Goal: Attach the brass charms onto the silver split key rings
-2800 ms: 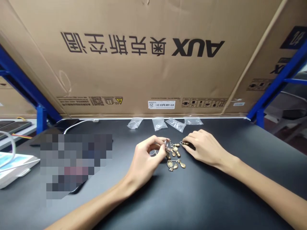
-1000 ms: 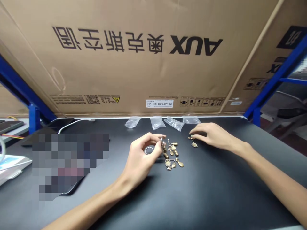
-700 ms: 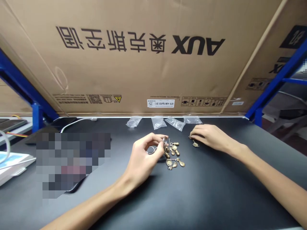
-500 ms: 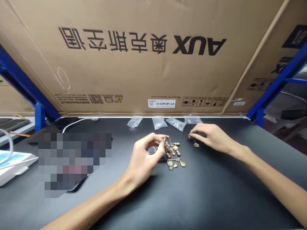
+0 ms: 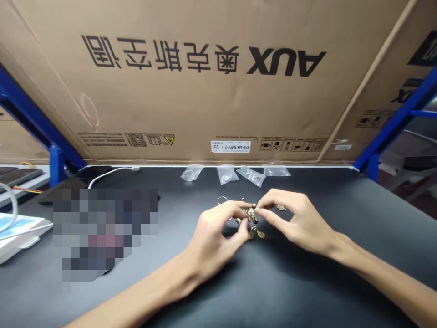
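My left hand (image 5: 220,234) is closed in a pinch over a small pile of brass charms (image 5: 260,234) on the dark table. The key ring it held half a second ago is mostly hidden by the fingers. Opposite it, my right hand (image 5: 296,216) has its thumb and index fingertips together at a small brass charm (image 5: 252,214), which shows between the two hands. A loose split ring (image 5: 222,200) lies behind my left fingers. One more brass piece (image 5: 281,207) lies on the table, partly covered by my right hand.
Several clear plastic bags (image 5: 227,174) lie along the table's back edge, before a large cardboard box (image 5: 205,105). Blue frame posts (image 5: 56,166) stand at both sides. At left are a blurred-out area (image 5: 105,228), a white cable (image 5: 109,173) and a white box (image 5: 20,232).
My right hand has moved left from the back right to the pile, bringing its pinched charm near my left hand. My left hand has shifted right and slightly toward me.
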Action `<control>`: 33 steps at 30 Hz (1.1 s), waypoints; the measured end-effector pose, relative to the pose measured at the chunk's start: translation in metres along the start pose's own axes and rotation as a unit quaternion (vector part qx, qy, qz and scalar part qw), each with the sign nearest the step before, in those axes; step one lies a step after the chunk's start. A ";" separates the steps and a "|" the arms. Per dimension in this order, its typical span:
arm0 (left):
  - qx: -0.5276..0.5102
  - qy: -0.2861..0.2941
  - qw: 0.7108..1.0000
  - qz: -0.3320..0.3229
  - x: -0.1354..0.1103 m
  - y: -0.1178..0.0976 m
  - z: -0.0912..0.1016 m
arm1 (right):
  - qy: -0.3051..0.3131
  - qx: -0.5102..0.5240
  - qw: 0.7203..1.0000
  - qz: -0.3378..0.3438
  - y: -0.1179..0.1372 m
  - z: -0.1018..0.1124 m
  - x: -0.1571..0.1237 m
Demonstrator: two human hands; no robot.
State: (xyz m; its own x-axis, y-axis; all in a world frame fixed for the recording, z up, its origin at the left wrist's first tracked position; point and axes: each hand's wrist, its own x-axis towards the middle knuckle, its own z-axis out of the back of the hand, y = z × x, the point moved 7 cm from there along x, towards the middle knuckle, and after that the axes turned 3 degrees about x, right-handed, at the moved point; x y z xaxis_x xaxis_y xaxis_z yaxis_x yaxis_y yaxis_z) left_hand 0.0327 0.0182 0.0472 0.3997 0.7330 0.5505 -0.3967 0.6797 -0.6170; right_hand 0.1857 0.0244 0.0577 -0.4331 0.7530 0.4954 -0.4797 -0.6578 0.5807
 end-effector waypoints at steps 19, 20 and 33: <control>-0.085 0.049 0.989 0.107 0.003 0.009 -0.001 | -0.052 -0.193 0.958 0.204 0.028 -0.001 -0.011; -0.064 0.046 0.992 0.095 0.004 0.008 0.000 | -0.050 -0.182 0.960 0.207 0.029 -0.002 -0.011; 0.113 0.042 0.993 -0.009 0.003 0.006 0.002 | -0.071 -0.194 0.943 0.261 0.038 -0.001 -0.016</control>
State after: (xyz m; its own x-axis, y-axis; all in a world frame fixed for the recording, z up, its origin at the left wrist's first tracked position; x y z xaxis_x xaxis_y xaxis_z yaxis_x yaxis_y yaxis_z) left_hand 0.0304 0.0246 0.0466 0.4716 0.7226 0.5054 -0.5612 0.6880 -0.4601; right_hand 0.1730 -0.0127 0.0713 -0.5946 0.3013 0.7454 -0.4843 -0.8743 -0.0329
